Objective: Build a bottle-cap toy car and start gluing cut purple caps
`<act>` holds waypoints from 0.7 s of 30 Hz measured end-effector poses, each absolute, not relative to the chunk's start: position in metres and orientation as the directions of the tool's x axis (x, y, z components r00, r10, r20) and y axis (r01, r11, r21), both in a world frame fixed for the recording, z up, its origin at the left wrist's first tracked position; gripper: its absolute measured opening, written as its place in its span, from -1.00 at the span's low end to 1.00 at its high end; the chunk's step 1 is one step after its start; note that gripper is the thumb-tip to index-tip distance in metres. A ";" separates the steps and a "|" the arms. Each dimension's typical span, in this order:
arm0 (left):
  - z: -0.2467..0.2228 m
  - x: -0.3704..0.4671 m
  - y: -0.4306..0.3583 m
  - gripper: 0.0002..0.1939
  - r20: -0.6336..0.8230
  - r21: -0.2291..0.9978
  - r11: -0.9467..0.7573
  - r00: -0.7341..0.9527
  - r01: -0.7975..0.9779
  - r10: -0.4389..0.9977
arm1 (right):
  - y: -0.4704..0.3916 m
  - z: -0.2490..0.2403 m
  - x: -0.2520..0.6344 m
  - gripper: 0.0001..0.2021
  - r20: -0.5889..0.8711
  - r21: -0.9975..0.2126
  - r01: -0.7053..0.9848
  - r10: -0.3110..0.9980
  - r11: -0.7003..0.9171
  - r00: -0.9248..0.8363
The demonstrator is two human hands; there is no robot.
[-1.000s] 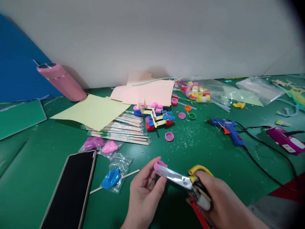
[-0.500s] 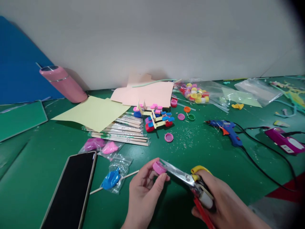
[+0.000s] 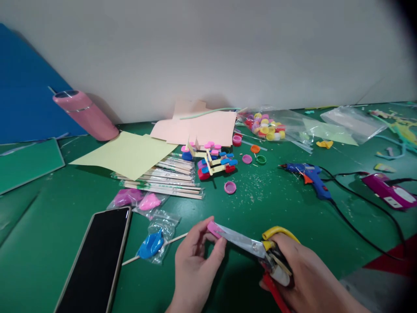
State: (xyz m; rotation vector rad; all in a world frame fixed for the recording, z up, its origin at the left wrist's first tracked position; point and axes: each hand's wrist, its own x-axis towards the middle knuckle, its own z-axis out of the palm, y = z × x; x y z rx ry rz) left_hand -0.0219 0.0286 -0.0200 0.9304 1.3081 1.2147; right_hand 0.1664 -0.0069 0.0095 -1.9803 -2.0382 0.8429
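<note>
Between thumb and fingers, my left hand (image 3: 198, 261) pinches a pink bottle cap (image 3: 214, 229) above the green table. My right hand (image 3: 302, 269) grips a pair of scissors (image 3: 247, 244) with yellow, red and black handles. The blade tips lie against the cap's right side; whether they cut into it I cannot tell. Left of my left hand, a wooden stick (image 3: 176, 238) lies with a small bag of blue clay (image 3: 150, 244). Beyond the hands stand small stick-and-clay models (image 3: 215, 161), and loose caps lie near them, one a purple cap (image 3: 230, 187).
A phone (image 3: 94, 261) lies at the left front. Bagged wooden sticks (image 3: 163, 182) and yellow paper (image 3: 127, 152) lie behind it, with a pink bottle (image 3: 86, 115) further back. On the right are a blue glue gun (image 3: 308, 176) with a cable and a purple power strip (image 3: 387, 191).
The pink cap has turned so its side faces me more. The scissors' handles have spread slightly, and the blades have shifted a little left against the cap.
</note>
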 end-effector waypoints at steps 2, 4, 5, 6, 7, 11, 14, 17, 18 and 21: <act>-0.022 -0.022 0.028 -0.69 -0.169 0.983 0.159 -0.126 -0.089 0.977 | -0.008 0.007 0.166 -0.75 -0.250 -0.505 0.862 0.964 -0.048 -0.093; -0.023 -0.022 0.028 -0.68 -0.157 0.986 0.148 -0.136 -0.070 0.978 | -0.008 0.004 0.166 -0.74 -0.258 -0.511 0.859 0.960 -0.043 -0.106; -0.023 -0.022 0.028 -0.68 -0.155 0.987 0.147 -0.147 -0.066 0.977 | -0.008 0.003 0.166 -0.73 -0.267 -0.515 0.856 0.957 -0.040 -0.116; -0.023 -0.022 0.028 -0.68 -0.159 0.986 0.151 -0.150 -0.066 0.976 | -0.008 0.002 0.166 -0.73 -0.281 -0.519 0.854 0.951 -0.039 -0.127; -0.022 -0.022 0.028 -0.68 -0.164 0.986 0.155 -0.153 -0.068 0.974 | -0.007 0.001 0.167 -0.73 -0.299 -0.526 0.849 0.944 -0.043 -0.138; -0.021 -0.023 0.030 -0.69 -0.163 0.985 0.156 -0.110 -0.071 0.981 | -0.006 0.004 0.163 -0.74 -0.378 -0.587 0.802 0.913 -0.110 -0.152; -0.022 -0.024 0.029 -0.70 -0.133 0.990 0.124 -0.138 -0.072 0.981 | -0.006 0.009 0.157 -0.78 -0.431 -0.664 0.728 0.884 -0.172 -0.184; -0.024 -0.023 0.028 -0.69 -0.069 0.998 0.067 -0.148 -0.016 0.987 | -0.005 0.012 0.153 -0.82 -0.462 -0.710 0.669 0.862 -0.220 -0.208; -0.024 -0.023 0.027 -0.68 -0.047 0.999 0.048 -0.129 0.003 0.991 | -0.004 0.013 0.152 -0.84 -0.462 -0.721 0.658 0.858 -0.218 -0.222; -0.020 -0.023 0.029 -0.69 -0.081 0.996 0.078 -0.082 -0.030 0.993 | -0.001 0.015 0.153 -0.90 -0.421 -0.745 0.649 0.863 -0.153 -0.279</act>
